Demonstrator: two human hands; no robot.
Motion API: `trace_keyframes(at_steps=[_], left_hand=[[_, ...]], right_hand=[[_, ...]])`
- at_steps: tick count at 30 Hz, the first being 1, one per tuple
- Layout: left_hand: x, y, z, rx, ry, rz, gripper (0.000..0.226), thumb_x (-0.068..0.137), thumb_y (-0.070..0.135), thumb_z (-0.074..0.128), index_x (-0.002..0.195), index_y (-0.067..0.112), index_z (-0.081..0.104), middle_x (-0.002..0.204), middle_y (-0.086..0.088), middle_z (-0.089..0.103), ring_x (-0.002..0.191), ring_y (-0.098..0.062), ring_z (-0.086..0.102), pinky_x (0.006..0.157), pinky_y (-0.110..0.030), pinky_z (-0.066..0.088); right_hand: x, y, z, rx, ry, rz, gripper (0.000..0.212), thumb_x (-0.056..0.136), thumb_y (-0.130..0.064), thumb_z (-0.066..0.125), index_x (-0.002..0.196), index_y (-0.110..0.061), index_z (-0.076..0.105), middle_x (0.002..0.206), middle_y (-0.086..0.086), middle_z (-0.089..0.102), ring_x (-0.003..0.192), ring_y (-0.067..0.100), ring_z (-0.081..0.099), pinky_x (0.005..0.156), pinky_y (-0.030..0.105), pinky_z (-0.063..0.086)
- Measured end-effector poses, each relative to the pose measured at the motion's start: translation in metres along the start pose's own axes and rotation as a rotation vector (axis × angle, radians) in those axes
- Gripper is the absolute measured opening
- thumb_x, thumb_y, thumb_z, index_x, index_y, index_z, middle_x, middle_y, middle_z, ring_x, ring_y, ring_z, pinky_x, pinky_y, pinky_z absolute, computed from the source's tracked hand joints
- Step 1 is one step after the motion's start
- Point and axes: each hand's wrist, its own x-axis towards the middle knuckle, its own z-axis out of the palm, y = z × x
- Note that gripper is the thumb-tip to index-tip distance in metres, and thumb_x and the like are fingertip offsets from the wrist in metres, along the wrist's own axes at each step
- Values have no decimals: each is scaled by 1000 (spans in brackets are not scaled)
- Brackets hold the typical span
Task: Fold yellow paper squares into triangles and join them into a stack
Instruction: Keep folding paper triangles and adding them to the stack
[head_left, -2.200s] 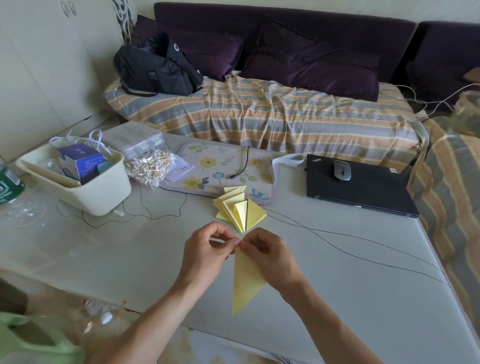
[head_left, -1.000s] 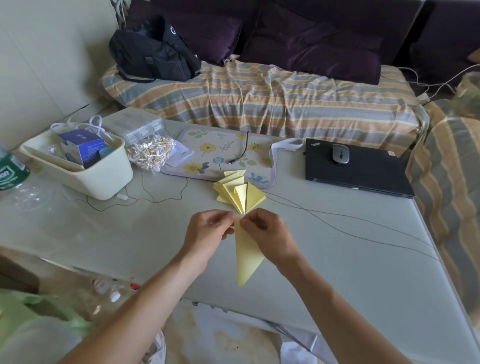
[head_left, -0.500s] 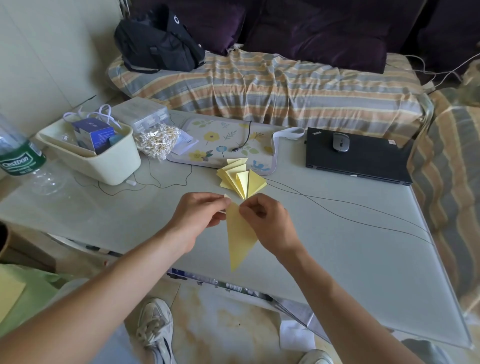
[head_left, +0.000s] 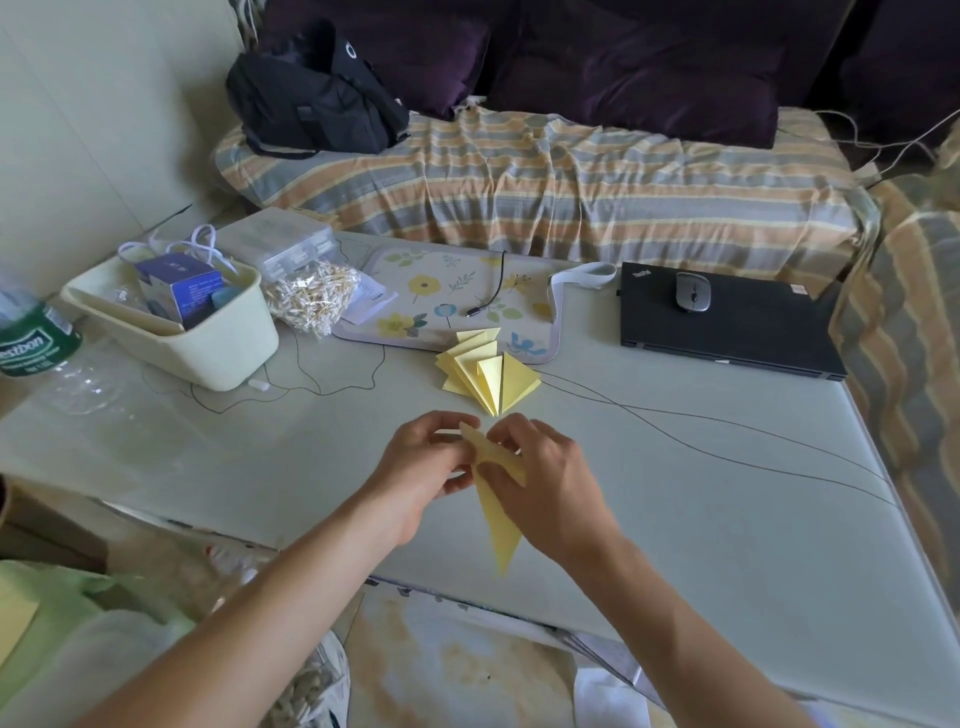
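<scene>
Head view: half a second ago the folded yellow paper (head_left: 501, 525) hung as one flat, long triangle between the hands; now its upper end is bent over, with a fold lying across the fingers of the right hand (head_left: 540, 483). The left hand (head_left: 423, 470) pinches the top corner from the 9 o'clock side, fingers curled on it; the right hand grips the same top end from 3 o'clock, thumb under the sheet. The paper's point hangs toward 6 o'clock, past the near edge of the counter (head_left: 701, 519). The camera has tipped further down, so more floor shows at the bottom.

At 12 o'clock from the hands, close by but apart from them, lies one stack of joined yellow triangles (head_left: 485, 371), fanned out, its far edge on the floral mat (head_left: 415, 280). It has stayed where it was.

Counted: two hands, one paper in hand, one fanned stack whose separate pieces cannot be counted surely. At 10 o'clock stands one cream tub (head_left: 208, 343) holding one blue box (head_left: 179, 291); beside it lie one bag of small pale sticks (head_left: 311, 296) and one clear case (head_left: 278, 244). At 2 o'clock rests one black laptop (head_left: 727, 332), closed, with one grey mouse (head_left: 692, 291) on its lid. One green-labelled bottle (head_left: 31, 343) lies at the far left edge.
</scene>
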Motion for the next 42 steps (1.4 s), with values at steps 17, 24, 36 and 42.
trace_keyframes(at_steps=[17, 24, 36, 42], left_hand=[[10, -13, 4, 206, 94, 118, 12, 91, 31, 75, 96, 20, 74, 75, -7, 63, 64, -15, 59, 65, -29, 52], [7, -11, 11, 148, 6, 113, 15, 89, 27, 76, 96, 13, 73, 74, 0, 66, 66, -10, 63, 73, -22, 58], [5, -8, 12, 263, 112, 115, 20, 93, 22, 57, 86, 19, 75, 80, 1, 70, 74, -15, 60, 68, -29, 43], [5, -14, 16, 386, 38, 217, 24, 94, 41, 66, 84, 21, 75, 79, 7, 72, 79, -11, 66, 72, -27, 48]], right_hand=[[2, 6, -2, 165, 117, 108, 14, 94, -11, 63, 84, -18, 69, 72, -8, 69, 68, 12, 64, 64, 29, 52], [5, 7, -5, 176, 105, 129, 13, 94, -9, 64, 89, -18, 72, 78, -8, 72, 74, 9, 64, 64, 17, 48], [4, 3, -8, 203, 109, 181, 11, 92, -10, 63, 85, -16, 69, 76, -11, 69, 78, 3, 61, 62, 7, 42], [8, 2, -10, 274, 129, 165, 12, 89, -32, 74, 88, -22, 67, 82, -13, 70, 80, 5, 66, 68, 13, 49]])
